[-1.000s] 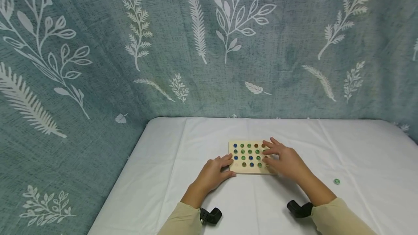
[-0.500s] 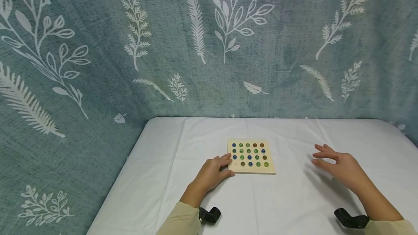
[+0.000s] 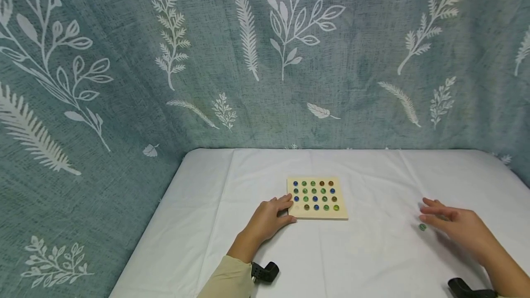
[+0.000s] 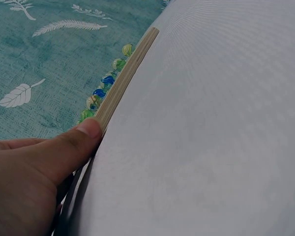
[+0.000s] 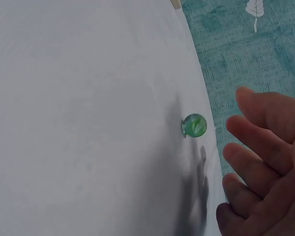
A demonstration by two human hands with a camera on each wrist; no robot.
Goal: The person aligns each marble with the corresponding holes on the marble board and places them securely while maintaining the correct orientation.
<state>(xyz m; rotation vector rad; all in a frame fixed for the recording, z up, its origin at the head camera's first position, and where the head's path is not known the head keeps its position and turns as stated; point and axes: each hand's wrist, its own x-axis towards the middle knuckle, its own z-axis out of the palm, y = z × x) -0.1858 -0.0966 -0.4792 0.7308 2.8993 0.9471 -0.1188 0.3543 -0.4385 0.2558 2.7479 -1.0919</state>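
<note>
A pale wooden board (image 3: 319,215) lies on the white cloth, with rows of blue, green and brown glass marbles (image 3: 315,198) in its hollows. The hollow at its front left corner is bare. My left hand (image 3: 267,217) grips that corner, thumb at the front edge and fingers along the left side; the left wrist view shows the thumb (image 4: 91,129) against the board's edge. Off to the right, my right hand (image 3: 459,226) hovers with loosely bent fingers beside a single green marble (image 5: 194,125). Space shows between its fingertips and that marble in the right wrist view.
The white cloth (image 3: 372,261) covers the whole table. Behind and to the left hangs a blue-green curtain (image 3: 248,59) with white leaf prints. A black wrist camera (image 3: 266,272) sits on the left wrist, another (image 3: 469,289) on the right.
My right hand has left the board's right side and moved right and toward me, to the loose green marble. My left hand stays at the board's left corner.
</note>
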